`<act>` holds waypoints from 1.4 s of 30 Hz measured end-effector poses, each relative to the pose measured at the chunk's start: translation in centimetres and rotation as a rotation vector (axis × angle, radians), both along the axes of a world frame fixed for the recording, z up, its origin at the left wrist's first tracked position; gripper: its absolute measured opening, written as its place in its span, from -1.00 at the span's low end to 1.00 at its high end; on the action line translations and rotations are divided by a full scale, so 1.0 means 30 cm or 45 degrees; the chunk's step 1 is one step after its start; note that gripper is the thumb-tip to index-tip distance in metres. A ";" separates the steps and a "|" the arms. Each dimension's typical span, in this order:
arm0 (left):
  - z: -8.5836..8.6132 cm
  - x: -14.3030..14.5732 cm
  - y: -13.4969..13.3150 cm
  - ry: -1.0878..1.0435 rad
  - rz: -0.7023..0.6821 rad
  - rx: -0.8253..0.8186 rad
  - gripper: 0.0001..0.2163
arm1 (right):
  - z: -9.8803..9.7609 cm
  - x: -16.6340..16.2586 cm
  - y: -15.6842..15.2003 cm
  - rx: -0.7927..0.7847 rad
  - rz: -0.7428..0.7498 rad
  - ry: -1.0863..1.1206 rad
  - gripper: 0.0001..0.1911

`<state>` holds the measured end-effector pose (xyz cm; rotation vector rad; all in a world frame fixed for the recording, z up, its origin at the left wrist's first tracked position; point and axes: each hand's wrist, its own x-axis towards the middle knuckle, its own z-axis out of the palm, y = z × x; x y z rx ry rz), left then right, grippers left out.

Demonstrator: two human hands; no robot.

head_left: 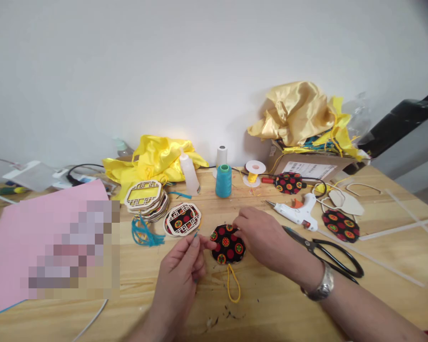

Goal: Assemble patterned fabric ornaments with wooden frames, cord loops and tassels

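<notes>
A black fabric-covered piece (226, 242) with red, orange and green round motifs lies flat on the table, a yellow cord loop (233, 289) at its near edge. My right hand (262, 237), with a silver bracelet at the wrist, has its fingers closed at the piece's upper right edge. My left hand (183, 266) is at the left of the piece, thumb and forefinger pinched on a bit of teal thread (196, 233), of which little shows. Its forefinger side touches or nearly touches the piece's left edge.
Scissors (321, 251) and a white glue gun (297, 211) lie right. Behind are a teal thread cone (223, 181), a bottle (189, 173) and a box (306, 164) of cloth. Fretwork frames (144, 195), a teal tassel (146, 232) and pink sheet (39, 228) are left.
</notes>
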<state>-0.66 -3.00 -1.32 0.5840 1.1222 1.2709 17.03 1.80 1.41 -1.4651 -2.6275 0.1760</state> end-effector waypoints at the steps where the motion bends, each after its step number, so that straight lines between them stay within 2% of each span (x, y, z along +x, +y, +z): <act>1: 0.001 0.002 -0.003 0.009 -0.024 -0.012 -0.80 | -0.008 -0.009 -0.004 0.005 0.021 -0.033 -0.89; 7: 0.002 0.014 -0.015 0.033 -0.162 -0.222 -0.70 | -0.010 -0.027 0.005 -0.016 0.097 -0.135 -0.88; 16: -0.011 0.015 -0.016 0.037 -0.230 -0.293 -0.67 | -0.037 -0.031 0.003 0.026 0.097 -0.140 -0.87; 18: -0.012 0.015 -0.017 0.013 -0.230 -0.299 -0.68 | -0.009 -0.010 0.030 0.054 0.036 -0.125 -0.86; 21: -0.012 0.015 -0.015 -0.003 -0.232 -0.299 -0.70 | 0.065 0.048 0.104 0.153 -0.167 -0.081 -0.79; 23: -0.013 0.016 -0.014 -0.001 -0.241 -0.291 -0.70 | 0.113 0.095 0.160 0.301 -0.348 0.033 -0.79; 25: -0.014 0.016 -0.014 -0.001 -0.250 -0.286 -0.70 | 0.144 0.135 0.201 0.455 -0.438 0.115 -0.81; 27: -0.015 0.013 -0.016 -0.005 -0.242 -0.286 -0.71 | 0.153 0.157 0.215 0.512 -0.492 0.010 -0.74; 29: -0.014 0.008 -0.018 -0.011 -0.200 -0.267 -0.73 | 0.148 0.158 0.200 0.508 -0.547 -0.174 -0.62; 32: -0.006 -0.002 -0.017 -0.008 -0.056 -0.166 -0.75 | 0.125 0.134 0.135 0.428 -0.653 -0.260 -0.74; 34: 0.000 -0.008 -0.013 0.002 0.043 -0.102 -0.77 | 0.100 0.112 0.078 0.278 -0.636 -0.119 -0.72; 37: 0.006 -0.011 -0.006 0.023 0.103 -0.109 -0.78 | 0.040 0.089 -0.009 0.016 -0.406 0.268 -0.78; 40: 0.003 -0.009 -0.004 0.078 0.105 -0.133 -0.80 | -0.027 0.077 -0.082 -0.082 -0.266 0.426 -0.51; 42: -0.004 -0.008 -0.005 0.120 0.087 -0.123 -0.82 | -0.059 0.071 -0.115 -0.112 -0.235 0.469 -0.45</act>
